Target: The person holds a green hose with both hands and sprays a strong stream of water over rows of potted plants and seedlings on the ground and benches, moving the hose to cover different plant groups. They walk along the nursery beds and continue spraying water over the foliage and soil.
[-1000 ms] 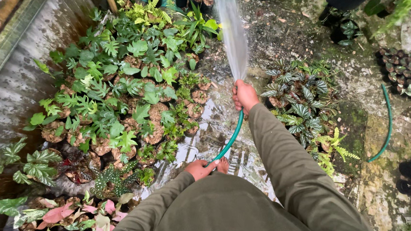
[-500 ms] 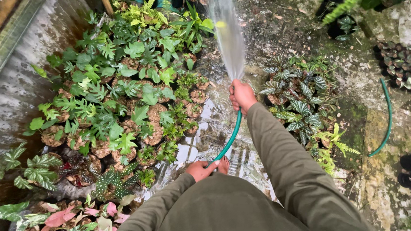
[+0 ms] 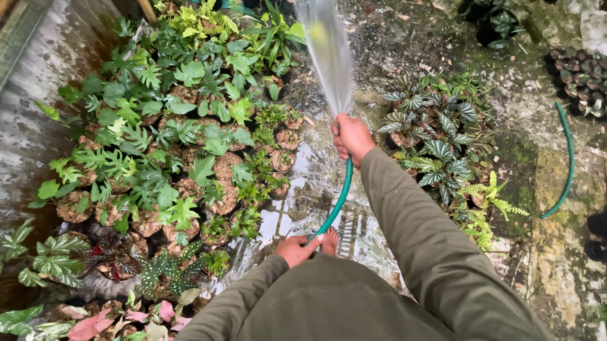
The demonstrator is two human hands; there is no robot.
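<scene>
Both hands closed on thin green rubber hose (image 3: 342,194) — right hand (image 3: 352,137) at nozzle, left hand (image 3: 298,250) behind; hard spray (image 3: 324,44) could batter small potted green plants (image 3: 178,133) ahead-left.

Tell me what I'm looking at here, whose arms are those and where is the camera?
The camera sits on a person's head and looks down, so you see their own arms in olive sleeves. The right hand is stretched forward, gripping the end of a green hose that sprays water. The left hand holds the same hose closer to the body. On the wet ground stand many small potted plants on the left, and striped-leaf plants on the right.
</scene>
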